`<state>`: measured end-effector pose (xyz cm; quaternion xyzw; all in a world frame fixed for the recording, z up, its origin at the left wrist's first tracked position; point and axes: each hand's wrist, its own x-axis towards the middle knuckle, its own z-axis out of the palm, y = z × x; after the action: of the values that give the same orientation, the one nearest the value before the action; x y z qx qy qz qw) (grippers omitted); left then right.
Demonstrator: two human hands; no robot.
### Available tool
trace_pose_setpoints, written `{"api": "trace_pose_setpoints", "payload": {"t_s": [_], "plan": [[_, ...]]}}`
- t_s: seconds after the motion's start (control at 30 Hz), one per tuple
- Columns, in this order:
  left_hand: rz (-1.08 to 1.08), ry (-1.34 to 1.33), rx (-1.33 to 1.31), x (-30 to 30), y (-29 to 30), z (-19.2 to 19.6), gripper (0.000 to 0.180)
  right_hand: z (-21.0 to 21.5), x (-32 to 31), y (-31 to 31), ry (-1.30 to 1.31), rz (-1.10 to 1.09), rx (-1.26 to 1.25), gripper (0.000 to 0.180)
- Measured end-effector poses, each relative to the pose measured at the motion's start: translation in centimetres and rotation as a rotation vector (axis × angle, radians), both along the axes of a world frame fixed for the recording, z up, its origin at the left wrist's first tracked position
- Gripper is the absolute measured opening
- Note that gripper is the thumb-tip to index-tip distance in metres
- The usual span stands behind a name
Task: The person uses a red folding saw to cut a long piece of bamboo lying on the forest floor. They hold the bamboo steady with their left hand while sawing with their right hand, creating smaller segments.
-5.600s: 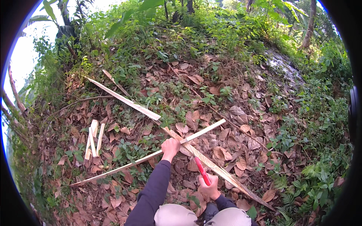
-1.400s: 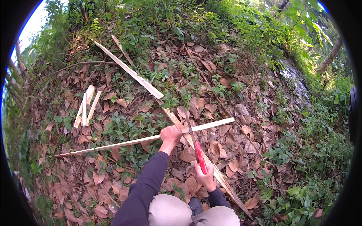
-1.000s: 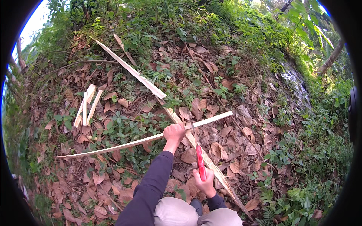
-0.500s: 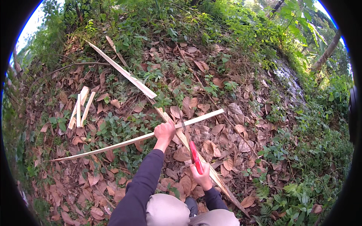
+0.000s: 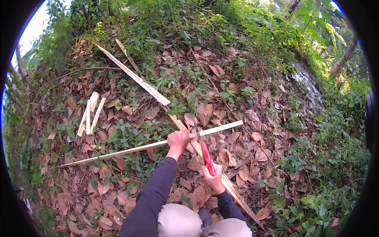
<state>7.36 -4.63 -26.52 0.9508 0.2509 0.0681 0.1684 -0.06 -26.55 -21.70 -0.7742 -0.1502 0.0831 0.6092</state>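
My left hand [image 5: 178, 140] grips a long pale split strip [image 5: 130, 149] that runs level from the lower left to the right, crossing over a longer split pole [image 5: 136, 79] lying on the leaf litter. My right hand [image 5: 213, 178] is closed on the red handle of a long knife [image 5: 206, 156]. Its dark blade [image 5: 195, 128] points up and away, resting against the strip just right of my left hand. Both forearms wear dark sleeves.
Several short pale split pieces [image 5: 90, 112] lie together at the left. Dry brown leaves [image 5: 233, 118] cover the sloping ground, with green weeds [image 5: 237, 31] above and to the right. A curved bare branch [image 5: 75, 73] lies at the upper left. My knees show at the bottom.
The strip in my left hand has swung from a slanted to a more level position across the pole. The knife stays in my right hand with its blade near the strip.
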Motion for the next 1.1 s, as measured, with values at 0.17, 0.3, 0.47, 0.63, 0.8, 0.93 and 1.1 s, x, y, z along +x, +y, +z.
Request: {"api": "trace_pose_setpoints", "payload": {"t_s": [0.17,0.3,0.47,0.63,0.8,0.93,1.1], "plan": [[0.019,0.062,-0.095,-0.9,-1.6,-0.3,0.057,0.2,-2.0,-1.4,0.07,-0.037,0.036,0.02],[0.029,0.073,-0.118,-1.0,-1.4,-0.2,0.057,2.4,-2.1,-0.4,0.083,-0.057,0.065,0.022],[0.049,0.05,-0.105,-0.6,-0.5,-0.4,0.057,3.9,-6.8,-2.9,0.054,-0.039,-0.001,0.026],[0.01,0.01,-0.035,0.1,-0.7,-0.3,0.056,3.4,-8.0,-5.8,0.042,-0.026,-0.031,0.027],[0.009,0.004,-0.014,-0.5,-1.0,0.4,0.054,2.7,-2.9,-1.9,0.152,-0.042,0.007,0.034],[-0.026,-0.028,0.0,-0.4,-0.1,-0.8,0.055,2.7,-4.5,-2.5,0.079,-0.045,-0.034,0.035],[0.03,-0.04,0.034,0.7,-0.3,-0.7,0.055,4.3,-7.6,-5.2,0.01,0.007,-0.059,0.032]]}}
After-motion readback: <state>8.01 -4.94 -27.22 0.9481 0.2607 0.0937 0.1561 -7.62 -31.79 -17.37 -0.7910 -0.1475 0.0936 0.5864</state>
